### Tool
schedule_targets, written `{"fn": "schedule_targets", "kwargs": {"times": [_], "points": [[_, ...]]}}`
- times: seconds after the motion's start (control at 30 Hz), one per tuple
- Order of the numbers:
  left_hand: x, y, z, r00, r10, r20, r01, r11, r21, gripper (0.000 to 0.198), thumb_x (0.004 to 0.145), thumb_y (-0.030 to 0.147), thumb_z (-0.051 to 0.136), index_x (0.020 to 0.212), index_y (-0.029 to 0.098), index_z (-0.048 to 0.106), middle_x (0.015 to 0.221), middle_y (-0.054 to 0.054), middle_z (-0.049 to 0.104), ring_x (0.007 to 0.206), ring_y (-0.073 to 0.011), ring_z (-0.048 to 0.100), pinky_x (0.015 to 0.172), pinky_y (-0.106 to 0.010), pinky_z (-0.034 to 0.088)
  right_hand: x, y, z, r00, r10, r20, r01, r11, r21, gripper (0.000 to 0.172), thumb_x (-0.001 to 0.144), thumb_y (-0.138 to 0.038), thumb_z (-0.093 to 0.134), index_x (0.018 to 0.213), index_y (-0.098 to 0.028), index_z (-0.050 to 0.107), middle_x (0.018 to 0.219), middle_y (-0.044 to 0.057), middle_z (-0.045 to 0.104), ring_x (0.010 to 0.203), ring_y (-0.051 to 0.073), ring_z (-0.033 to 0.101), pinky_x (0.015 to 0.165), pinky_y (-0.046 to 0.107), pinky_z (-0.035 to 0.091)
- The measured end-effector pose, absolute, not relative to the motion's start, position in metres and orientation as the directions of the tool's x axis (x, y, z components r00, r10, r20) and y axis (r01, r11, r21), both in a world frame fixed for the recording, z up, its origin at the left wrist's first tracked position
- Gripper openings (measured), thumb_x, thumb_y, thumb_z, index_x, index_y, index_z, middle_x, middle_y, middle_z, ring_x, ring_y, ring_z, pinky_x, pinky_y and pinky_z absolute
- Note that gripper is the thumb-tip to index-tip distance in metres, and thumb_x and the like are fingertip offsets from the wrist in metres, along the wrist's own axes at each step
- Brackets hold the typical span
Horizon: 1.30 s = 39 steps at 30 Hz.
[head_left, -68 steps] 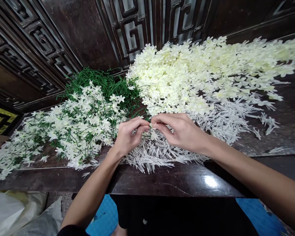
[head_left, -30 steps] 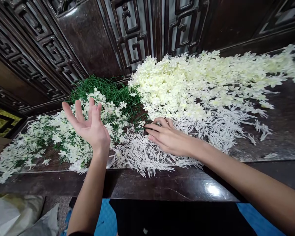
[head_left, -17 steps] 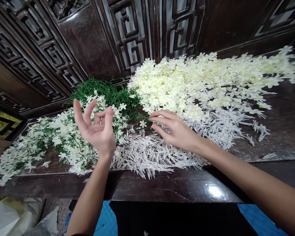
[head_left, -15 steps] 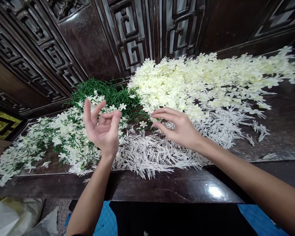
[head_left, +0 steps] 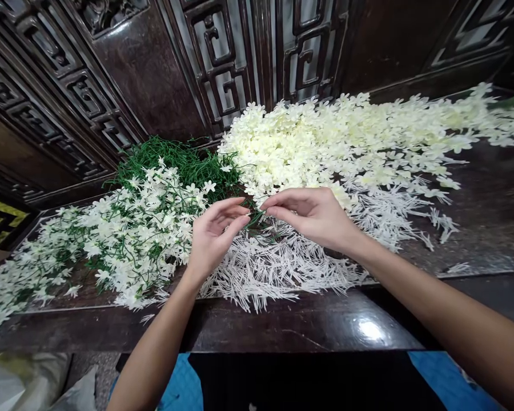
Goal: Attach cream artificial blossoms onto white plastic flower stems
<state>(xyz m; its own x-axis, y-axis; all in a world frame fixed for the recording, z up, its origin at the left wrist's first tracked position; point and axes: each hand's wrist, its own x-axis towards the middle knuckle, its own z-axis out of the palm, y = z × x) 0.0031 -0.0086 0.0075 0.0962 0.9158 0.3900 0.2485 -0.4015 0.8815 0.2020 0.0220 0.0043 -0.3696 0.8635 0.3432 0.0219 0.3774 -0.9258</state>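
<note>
My left hand (head_left: 212, 237) hovers over the dark wooden table (head_left: 291, 325) with its fingers loosely curved and apart, palm turned toward the right hand, nothing in it. My right hand (head_left: 314, 214) is close by, thumb and forefinger pinched on something too small to make out. The fingertips of both hands nearly meet above a spread of white spiky plastic pieces (head_left: 278, 268). Behind the right hand lies a big heap of cream flower heads (head_left: 346, 137). Left of the left hand lie white flowers on green stems (head_left: 128, 234), with bare green stems (head_left: 184, 160) behind them.
A carved dark wooden panel (head_left: 223, 63) rises right behind the piles. White bags (head_left: 29, 388) sit on the floor at lower left. Blue cloth (head_left: 180, 394) shows below the table's front edge.
My left hand, raised and spread open over the stemmed flowers a second ago, has come down and right to meet the right hand. The right hand lifted from the pile edge with pinched fingers.
</note>
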Motion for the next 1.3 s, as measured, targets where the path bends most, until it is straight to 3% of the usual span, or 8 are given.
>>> {"fn": "schedule_targets", "kwargs": {"times": [0.2,0.33,0.53,0.63,0.73,0.93,1.1,1.3], "points": [[0.002,-0.008,0.010,0.193,0.974,0.123,0.131,-0.149,0.980,0.029,0.074,0.017,0.073,0.101,0.021,0.065,0.080,-0.002,0.073,0.069,-0.0137,0.069,0.068,-0.026,0.062,0.200,0.021,0.007,-0.296,0.889,0.348,-0.029,0.356,-0.934,0.011,0.078,-0.020,0.069,0.088,-0.019,0.073,0.088,0.005,0.073,0.082,0.019,0.069,0.083,0.041,0.058],[0.003,-0.008,0.009,0.216,0.975,0.052,0.067,-0.069,0.995,0.026,0.072,0.017,0.074,0.096,0.021,0.063,0.076,-0.001,0.071,0.064,-0.0135,0.067,0.066,-0.028,0.062,0.199,0.021,0.007,-0.290,0.893,0.343,-0.040,0.346,-0.937,0.011,0.078,-0.021,0.069,0.088,-0.018,0.072,0.089,0.005,0.072,0.083,0.019,0.068,0.086,0.044,0.056],[0.005,-0.007,0.006,0.167,0.983,0.082,0.049,-0.091,0.995,0.020,0.072,0.014,0.072,0.087,0.019,0.060,0.076,-0.002,0.065,0.068,-0.0143,0.066,0.071,-0.032,0.062,0.200,0.024,0.007,-0.201,0.895,0.399,0.055,0.417,-0.907,0.017,0.075,-0.025,0.072,0.089,-0.020,0.067,0.101,0.006,0.066,0.096,0.022,0.061,0.089,0.047,0.052],[0.005,-0.007,0.004,0.149,0.982,0.117,0.081,-0.130,0.988,0.021,0.071,0.013,0.073,0.086,0.018,0.060,0.077,-0.002,0.065,0.072,-0.0136,0.066,0.072,-0.030,0.060,0.199,0.023,0.005,-0.315,0.898,0.305,0.124,0.358,-0.925,0.014,0.077,-0.031,0.070,0.078,-0.018,0.064,0.091,0.006,0.063,0.085,0.020,0.061,0.081,0.045,0.054],[0.005,-0.008,0.003,0.163,0.980,0.110,0.100,-0.127,0.987,0.022,0.070,0.013,0.074,0.087,0.018,0.061,0.077,-0.002,0.067,0.072,-0.0123,0.066,0.072,-0.027,0.059,0.196,0.020,0.003,-0.478,0.857,0.192,0.167,0.304,-0.938,0.018,0.078,-0.036,0.070,0.082,-0.018,0.066,0.101,0.008,0.061,0.090,0.020,0.060,0.081,0.044,0.055],[0.006,-0.008,0.002,0.133,0.987,0.096,0.112,-0.111,0.988,0.022,0.070,0.015,0.075,0.084,0.017,0.059,0.077,-0.002,0.066,0.072,-0.0122,0.065,0.073,-0.028,0.058,0.193,0.017,-0.003,-0.521,0.822,0.228,0.134,0.343,-0.930,0.012,0.082,-0.030,0.065,0.078,-0.018,0.065,0.098,0.006,0.061,0.094,0.019,0.059,0.090,0.045,0.052],[0.011,-0.010,0.002,0.092,0.984,0.150,0.111,-0.160,0.981,0.021,0.069,0.013,0.073,0.078,0.018,0.054,0.075,0.000,0.060,0.070,-0.0109,0.060,0.069,-0.026,0.056,0.194,0.016,0.000,-0.534,0.804,0.263,0.214,0.429,-0.877,0.008,0.082,-0.024,0.060,0.082,-0.016,0.063,0.093,0.007,0.064,0.080,0.019,0.059,0.075,0.042,0.052],[0.014,-0.010,0.000,0.089,0.954,0.286,0.119,-0.296,0.948,0.014,0.073,0.011,0.069,0.076,0.019,0.058,0.081,0.000,0.053,0.076,-0.0112,0.057,0.071,-0.027,0.054,0.193,0.015,-0.003,-0.533,0.809,0.248,0.273,0.441,-0.855,0.018,0.089,-0.029,0.050,0.084,-0.017,0.062,0.077,0.004,0.063,0.066,0.015,0.054,0.061,0.033,0.044]]}}
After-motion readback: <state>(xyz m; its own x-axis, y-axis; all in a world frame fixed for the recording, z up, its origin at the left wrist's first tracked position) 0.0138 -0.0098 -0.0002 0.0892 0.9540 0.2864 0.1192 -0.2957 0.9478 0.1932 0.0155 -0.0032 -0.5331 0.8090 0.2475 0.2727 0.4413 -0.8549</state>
